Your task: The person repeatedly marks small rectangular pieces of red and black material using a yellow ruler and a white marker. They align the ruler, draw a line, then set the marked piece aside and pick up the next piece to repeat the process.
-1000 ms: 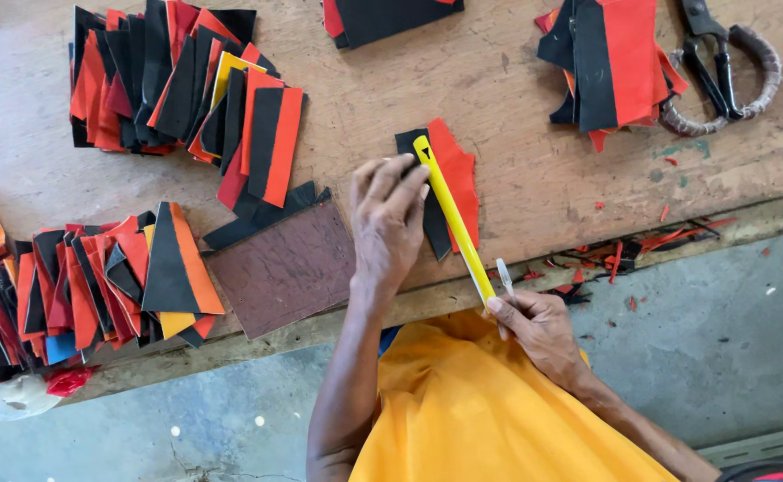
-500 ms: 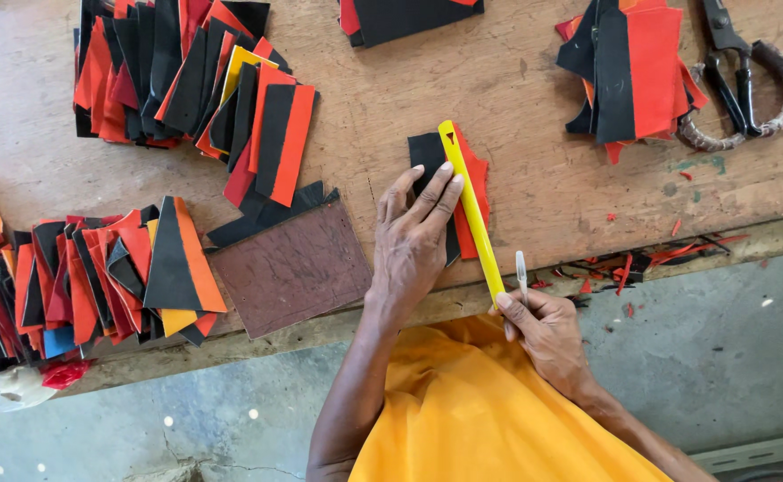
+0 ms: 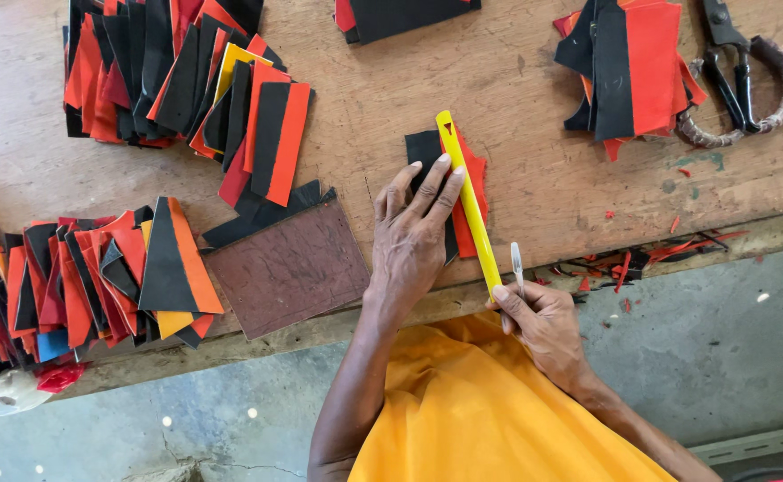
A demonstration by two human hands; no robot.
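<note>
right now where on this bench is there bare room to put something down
Bare wood shows between the upper-left pile and the black stack, and right of the yellow ruler below the scissors. Crowded at the lower-left pile and brown board.

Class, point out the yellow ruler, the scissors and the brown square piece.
yellow ruler (image 3: 465, 192), head view, middle of its strip.
scissors (image 3: 737, 80), head view, dark blades.
brown square piece (image 3: 291, 268), head view, its centre.
</note>
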